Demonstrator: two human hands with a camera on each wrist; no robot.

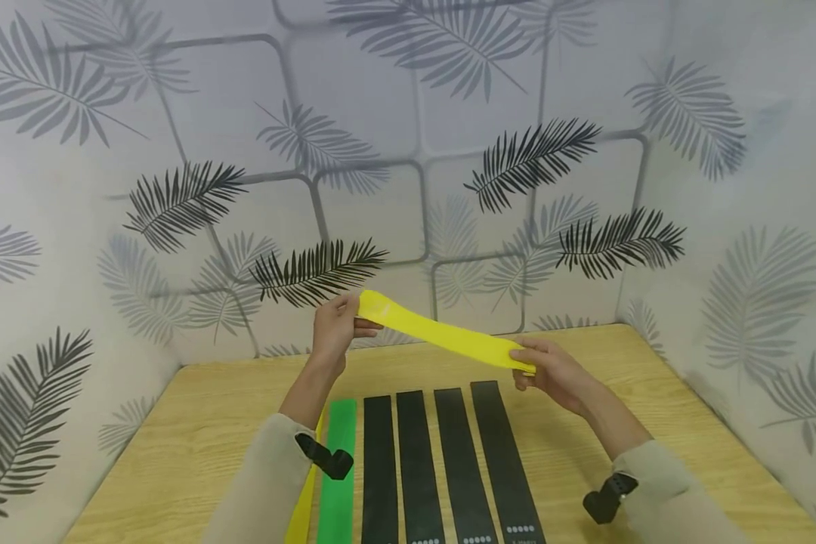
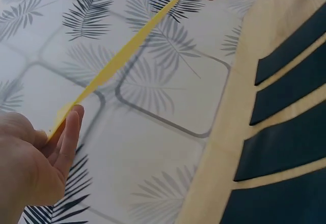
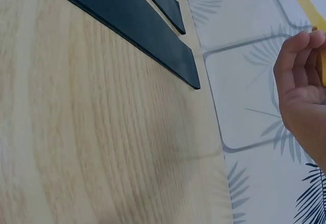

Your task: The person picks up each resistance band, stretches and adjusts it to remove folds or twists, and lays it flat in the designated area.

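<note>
A yellow resistance band [image 1: 442, 335] is stretched out in the air between both hands, above the far part of the table. Its left end sits higher than its right end in the head view. My left hand [image 1: 335, 331] pinches the left end between thumb and fingers, also seen in the left wrist view with the band [image 2: 122, 56] running up to the other hand. At the lower end, my right hand [image 1: 551, 370] grips the band with the thumb on top and fingers beneath. The right wrist view shows the curled fingers [image 3: 295, 61] at its edge.
On the wooden table [image 1: 585, 468] several black bands [image 1: 379, 468] lie side by side, with a green band [image 1: 340, 461] to their left. Another yellow band [image 1: 304, 506] is partly hidden by the left forearm. A leaf-patterned wall [image 1: 381, 219] stands behind the table.
</note>
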